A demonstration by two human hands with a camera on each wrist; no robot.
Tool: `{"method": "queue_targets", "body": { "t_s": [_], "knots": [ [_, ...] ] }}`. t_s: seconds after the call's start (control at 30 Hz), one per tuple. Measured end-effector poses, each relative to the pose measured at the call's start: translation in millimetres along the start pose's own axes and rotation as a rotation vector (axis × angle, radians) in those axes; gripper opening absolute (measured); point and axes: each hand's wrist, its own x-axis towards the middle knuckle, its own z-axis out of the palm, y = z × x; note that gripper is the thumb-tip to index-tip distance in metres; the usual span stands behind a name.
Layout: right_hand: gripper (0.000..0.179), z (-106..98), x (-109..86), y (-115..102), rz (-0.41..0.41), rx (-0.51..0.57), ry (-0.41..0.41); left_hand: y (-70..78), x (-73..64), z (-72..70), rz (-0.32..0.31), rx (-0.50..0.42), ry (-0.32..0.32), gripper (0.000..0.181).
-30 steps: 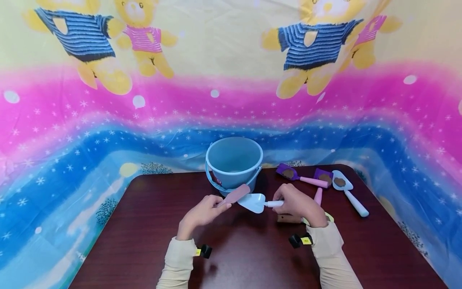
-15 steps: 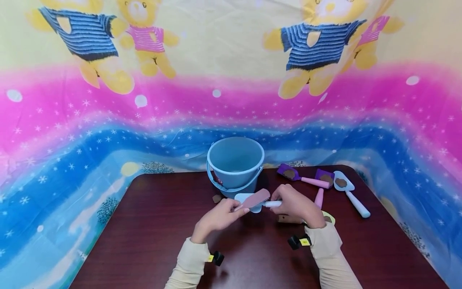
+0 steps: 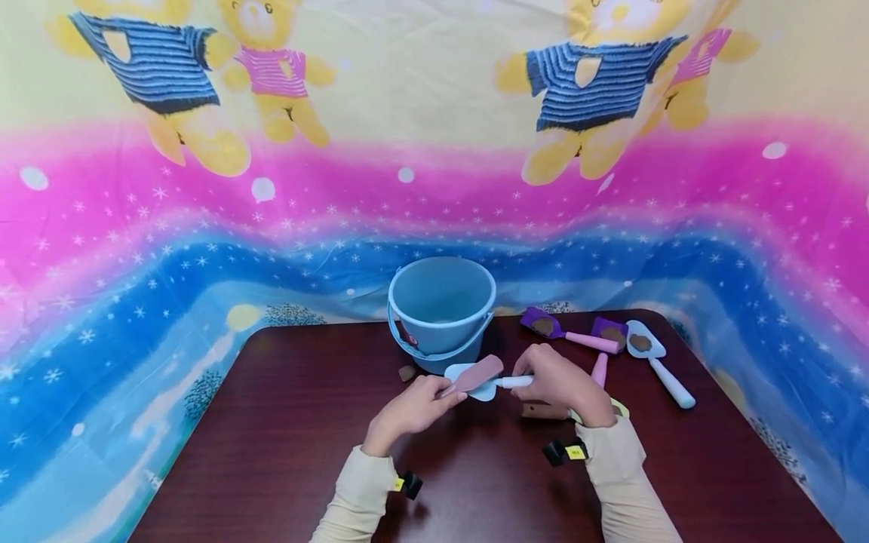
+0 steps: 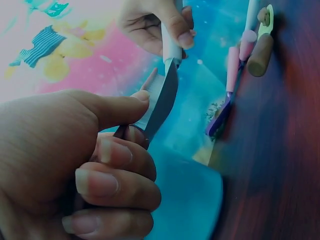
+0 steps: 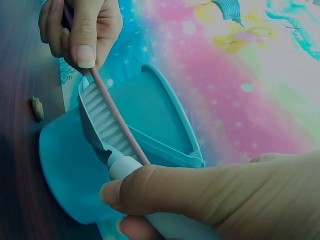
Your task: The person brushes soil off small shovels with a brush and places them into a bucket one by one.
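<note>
My left hand [image 3: 412,411] pinches the handle of a pink brush [image 3: 478,375]. Its white bristles [image 5: 107,117] face the blade of a pale blue hand trowel [image 3: 485,391], lying along it in the right wrist view. My right hand [image 3: 563,382] grips the trowel's white handle [image 5: 125,167] between thumb and fingers. Both tools are held in front of a light blue bucket [image 3: 441,339] with its carrying handle hanging down the front. A small brown lump [image 3: 406,373] lies on the table just left of the bucket's base.
At the right lie two purple shovels [image 3: 594,343] [image 3: 600,369] with pink handles and another pale trowel [image 3: 672,381], all bearing brown lumps. A wooden-handled yellow-green tool [image 3: 543,411] sits partly behind my right wrist. A printed cloth [image 3: 326,279] hangs behind the dark table [image 3: 271,452].
My left hand has moved right, carrying the brush from the trowel's tip further along the blade toward its handle. The brown lump by the bucket has come into sight. My right hand stays nearly still.
</note>
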Motion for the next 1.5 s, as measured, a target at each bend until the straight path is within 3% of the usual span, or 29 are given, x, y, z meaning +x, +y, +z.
{"method": "queue_targets", "body": {
  "t_s": [0.5,0.77,1.03,1.5],
  "knots": [
    [0.007,-5,-1.8,0,0.017,-0.005,0.0,-11.4,-4.6,-11.0,-0.064,-0.011,-0.02,0.035],
    [0.005,-12,-3.5,0,-0.018,-0.026,0.022,-16.5,-7.6,-22.0,-0.091,0.02,-0.004,0.043],
    [0.004,-16,-6.1,-2,-0.013,-0.052,0.031,-23.1,-13.0,-32.3,-0.142,-0.125,-0.042,0.033],
    [0.011,-8,-6.4,1,0.044,-0.029,0.018,-25.9,-33.4,-54.4,-0.148,-0.251,-0.003,0.031]
  ]
}}
